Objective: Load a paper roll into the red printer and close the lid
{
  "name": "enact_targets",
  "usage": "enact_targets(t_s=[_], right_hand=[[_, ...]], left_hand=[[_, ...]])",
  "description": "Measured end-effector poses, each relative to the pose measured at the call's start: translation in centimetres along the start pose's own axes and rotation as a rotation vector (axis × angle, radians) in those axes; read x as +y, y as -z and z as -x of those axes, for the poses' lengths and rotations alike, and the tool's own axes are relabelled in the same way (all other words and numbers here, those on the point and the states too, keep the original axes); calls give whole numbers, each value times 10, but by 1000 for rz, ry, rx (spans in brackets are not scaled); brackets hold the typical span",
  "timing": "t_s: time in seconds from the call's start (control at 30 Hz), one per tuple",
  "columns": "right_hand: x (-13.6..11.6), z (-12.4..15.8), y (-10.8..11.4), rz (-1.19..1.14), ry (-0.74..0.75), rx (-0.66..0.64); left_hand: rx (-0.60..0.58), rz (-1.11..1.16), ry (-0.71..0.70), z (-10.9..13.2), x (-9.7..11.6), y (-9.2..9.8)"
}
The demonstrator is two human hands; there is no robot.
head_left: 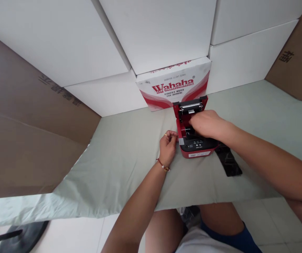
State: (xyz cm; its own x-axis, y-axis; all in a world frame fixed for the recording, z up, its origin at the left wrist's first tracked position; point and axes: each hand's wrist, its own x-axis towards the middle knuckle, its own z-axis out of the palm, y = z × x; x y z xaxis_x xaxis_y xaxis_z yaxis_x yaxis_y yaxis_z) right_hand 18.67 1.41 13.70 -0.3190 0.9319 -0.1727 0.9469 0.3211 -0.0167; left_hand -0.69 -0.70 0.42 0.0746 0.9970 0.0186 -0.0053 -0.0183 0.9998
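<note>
A red and black label printer [198,144] sits on the cloth-covered table with its lid [190,105] raised, showing a roller inside. My right hand [206,123] reaches into the opened compartment from the right. Its fingers are bent downward, and their tips are hidden inside, so what they hold cannot be made out. Beside the printer's left wall is my left hand [168,146], fingers curled and fingertips against the casing. A dark shiny strip, like film or ribbon [228,161], lies on the cloth at the printer's right, partly under my right forearm.
Behind the printer stands a white and red Wahaha water carton [173,86], against stacked white boxes [158,31]. Brown cardboard boxes flank the table at left [32,119] and right [295,56]. The pale green cloth [130,158] hangs over the near edge.
</note>
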Motion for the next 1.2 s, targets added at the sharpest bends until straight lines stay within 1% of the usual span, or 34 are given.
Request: enact_targets(t_s=[0.13, 0.23, 0.33, 0.4, 0.5, 0.57, 0.67, 0.73, 0.77, 0.83, 0.87, 0.9, 0.97, 1.03, 1.07, 1.1, 1.2], right_hand=[[2, 5, 0, 42, -49, -52], [6, 10, -3, 11, -61, -25], [14, 13, -10, -105, -62, 39], [19, 11, -15, -247, -49, 116], [25, 11, -19, -503, 7, 223], [28, 18, -16, -682, 43, 203], [37, 46, -6, -1043, 26, 114], [53, 74, -2, -1256, -78, 103], [64, 88, -3, -1316, -164, 102], [91, 113, -12, -1305, -342, 125], [106, 122, -20, -1250, -397, 126], [119, 130, -30, -1178, -416, 93], [139, 139, -53, -1074, -399, 72], [148, 142, -71, -984, -337, 29], [149, 141, -77, -920, -302, 29], [148, 140, -80, -835, -270, 62], [137, 130, -80, -593, -182, 246]], left_hand=[[9, -3, -5, 0, 2, -2], [16, -4, -4, 0, 3, -3], [22, -1, 5, -1, 3, -3], [26, -2, 9, -1, 3, -4], [20, -1, 12, 0, 5, -4], [17, 1, 10, 1, 7, -4], [26, 5, 7, 3, 9, -5], [30, 9, 8, 3, 10, -6], [35, 13, 7, 3, 9, -6], [62, 27, -7, 2, 8, -5], [81, 39, -16, 2, 7, -5], [100, 53, -24, 1, 5, -4], [117, 82, -33, 1, 3, -3], [112, 108, -35, 1, 2, -3], [108, 120, -37, 1, 2, -2], [108, 132, -38, 2, 3, -2], [128, 164, -30, 2, 5, -2]])
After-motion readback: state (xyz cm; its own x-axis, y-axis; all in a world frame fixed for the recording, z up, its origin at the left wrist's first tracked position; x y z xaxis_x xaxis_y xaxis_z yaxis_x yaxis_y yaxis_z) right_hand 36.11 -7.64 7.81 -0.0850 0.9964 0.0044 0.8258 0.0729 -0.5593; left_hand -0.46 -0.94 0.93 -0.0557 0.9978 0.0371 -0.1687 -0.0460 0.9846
